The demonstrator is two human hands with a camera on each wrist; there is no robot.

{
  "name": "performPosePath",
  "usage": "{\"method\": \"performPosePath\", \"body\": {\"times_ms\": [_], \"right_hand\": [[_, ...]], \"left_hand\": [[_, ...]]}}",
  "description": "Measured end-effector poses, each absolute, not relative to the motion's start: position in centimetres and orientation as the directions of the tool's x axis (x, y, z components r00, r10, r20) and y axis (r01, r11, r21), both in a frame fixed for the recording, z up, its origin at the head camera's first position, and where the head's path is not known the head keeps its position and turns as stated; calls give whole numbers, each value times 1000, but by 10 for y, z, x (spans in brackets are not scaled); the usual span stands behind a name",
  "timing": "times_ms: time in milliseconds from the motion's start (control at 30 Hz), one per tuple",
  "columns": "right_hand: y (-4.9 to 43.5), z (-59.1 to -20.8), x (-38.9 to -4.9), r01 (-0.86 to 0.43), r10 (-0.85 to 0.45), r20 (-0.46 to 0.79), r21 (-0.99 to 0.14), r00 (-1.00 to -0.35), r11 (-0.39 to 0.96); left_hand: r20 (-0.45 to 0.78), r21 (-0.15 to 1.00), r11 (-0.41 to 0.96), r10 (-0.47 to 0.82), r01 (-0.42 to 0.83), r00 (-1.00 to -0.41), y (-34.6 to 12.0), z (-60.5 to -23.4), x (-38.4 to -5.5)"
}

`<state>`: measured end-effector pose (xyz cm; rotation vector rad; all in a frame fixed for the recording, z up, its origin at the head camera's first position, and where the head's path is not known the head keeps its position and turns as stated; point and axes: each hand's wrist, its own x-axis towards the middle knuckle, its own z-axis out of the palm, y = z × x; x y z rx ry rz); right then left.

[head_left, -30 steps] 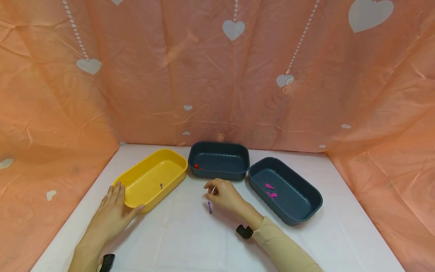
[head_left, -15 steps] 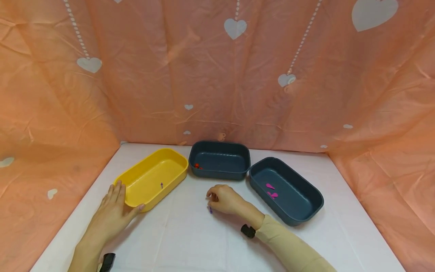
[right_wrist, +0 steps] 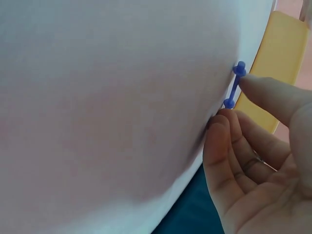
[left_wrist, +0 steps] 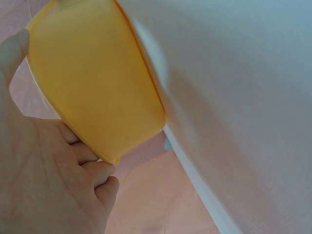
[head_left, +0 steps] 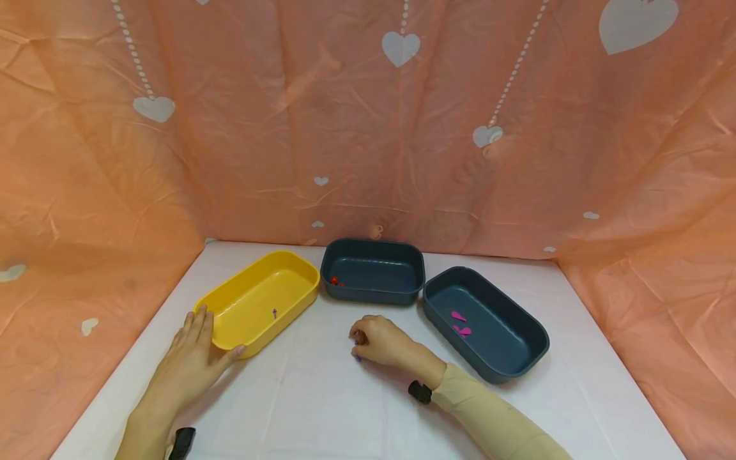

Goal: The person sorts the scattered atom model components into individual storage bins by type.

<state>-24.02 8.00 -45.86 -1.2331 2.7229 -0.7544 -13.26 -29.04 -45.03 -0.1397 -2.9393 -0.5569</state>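
Note:
My left hand (head_left: 181, 367) rests with straight fingers on the near-left rim of the yellow tray (head_left: 280, 329); in the left wrist view the thumb lies apart from the fingers along that rim. Over the white table my right hand (head_left: 382, 342) has its fingers bent at a small purple rod with a knob near each end (right_wrist: 234, 87). The right wrist view shows the thumb at the rod's upper end and the fingertips at its lower end, pinching it. Another small purple piece (head_left: 274, 313) lies inside the yellow tray.
Behind the right hand stands a dark blue-grey tray (head_left: 374, 297) with small red pieces (head_left: 334, 280). A second dark tray (head_left: 520, 319), angled at the right, holds several pink teardrop-shaped pieces (head_left: 458, 316). An orange cloth with hearts (head_left: 356, 128) hangs around the table.
My right hand has moved down and toward me onto the purple rod, which lay bare on the table before, and its fingers have closed in. The left hand has stayed at the yellow tray.

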Motion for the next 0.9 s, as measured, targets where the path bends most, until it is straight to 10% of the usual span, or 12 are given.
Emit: {"method": "performPosePath", "body": {"times_ms": [900], "right_hand": [[80, -458, -244, -643, -703, 99, -508, -704, 572]], "left_hand": [[155, 361, 926, 59, 112, -986, -289, -448, -133]]}}
